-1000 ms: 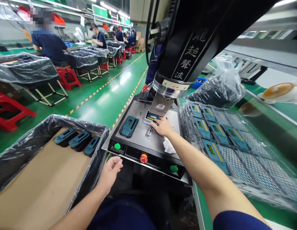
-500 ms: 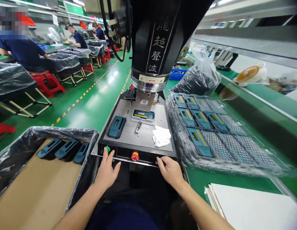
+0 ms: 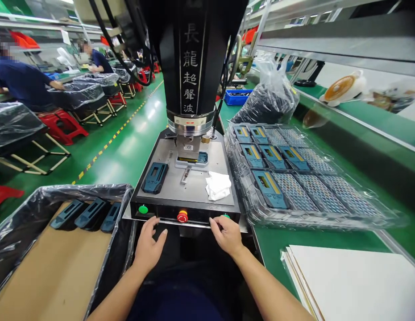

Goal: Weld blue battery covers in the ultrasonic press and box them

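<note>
My left hand (image 3: 149,247) is empty, thumb and fingers apart, just below and right of the left green button (image 3: 143,209) on the machine's front panel. My right hand (image 3: 228,236) is at the panel's right end, fingers bent but apart, partly covering the right green button (image 3: 225,216). Between them sits a red emergency stop button (image 3: 182,216). Above the metal bed, the welding horn (image 3: 188,149) of the black ultrasonic machine (image 3: 189,58) reaches down over a teal housing (image 3: 203,158) in a pale fixture (image 3: 194,164). Another teal housing (image 3: 154,177) lies left on the bed.
A crumpled white cloth (image 3: 218,185) lies on the bed's right. A clear tray (image 3: 261,216) of teal housings stands to the right, above white sheets (image 3: 351,281). Left is a plastic-lined bin (image 3: 129,196) with three dark housings (image 3: 90,214). Co-workers (image 3: 18,80) sit farther left.
The horn has come down onto the housing in the fixture. My left hand has moved down off the left green button. The view has shifted, showing the machine farther left.
</note>
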Tool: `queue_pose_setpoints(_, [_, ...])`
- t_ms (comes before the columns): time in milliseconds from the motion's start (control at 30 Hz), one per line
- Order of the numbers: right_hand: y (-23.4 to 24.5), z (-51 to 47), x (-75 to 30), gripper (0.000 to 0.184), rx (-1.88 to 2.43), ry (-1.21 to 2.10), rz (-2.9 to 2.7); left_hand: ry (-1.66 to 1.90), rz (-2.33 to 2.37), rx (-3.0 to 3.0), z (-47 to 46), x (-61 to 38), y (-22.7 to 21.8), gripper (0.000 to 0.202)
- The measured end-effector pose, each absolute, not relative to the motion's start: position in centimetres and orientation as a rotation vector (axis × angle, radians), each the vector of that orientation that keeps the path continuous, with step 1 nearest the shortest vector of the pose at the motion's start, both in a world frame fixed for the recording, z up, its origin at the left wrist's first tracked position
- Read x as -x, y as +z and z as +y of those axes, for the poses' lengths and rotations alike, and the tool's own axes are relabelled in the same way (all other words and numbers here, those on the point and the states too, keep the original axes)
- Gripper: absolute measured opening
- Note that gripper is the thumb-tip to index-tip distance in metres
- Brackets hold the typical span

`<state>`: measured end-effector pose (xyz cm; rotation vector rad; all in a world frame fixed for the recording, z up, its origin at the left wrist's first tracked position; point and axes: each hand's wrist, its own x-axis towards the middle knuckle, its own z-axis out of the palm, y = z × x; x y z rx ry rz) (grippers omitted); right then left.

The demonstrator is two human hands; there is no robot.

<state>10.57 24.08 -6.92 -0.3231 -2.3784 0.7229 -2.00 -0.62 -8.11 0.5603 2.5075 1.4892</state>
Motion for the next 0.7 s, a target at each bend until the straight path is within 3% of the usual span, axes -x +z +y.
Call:
queue_pose_setpoints(467, [-6.2,24.4,-10.9,0.032,0.339,0.806,-2.349,1.529,2.269,-0.48,1.2,0.5,-8.0,0.038])
queue_pose_setpoints(700, [-3.0,25.4,-9.3,0.029,0.336,0.71,-2.366,1.575,2.209,-0.42,0.2,0.2,-7.3,0.034])
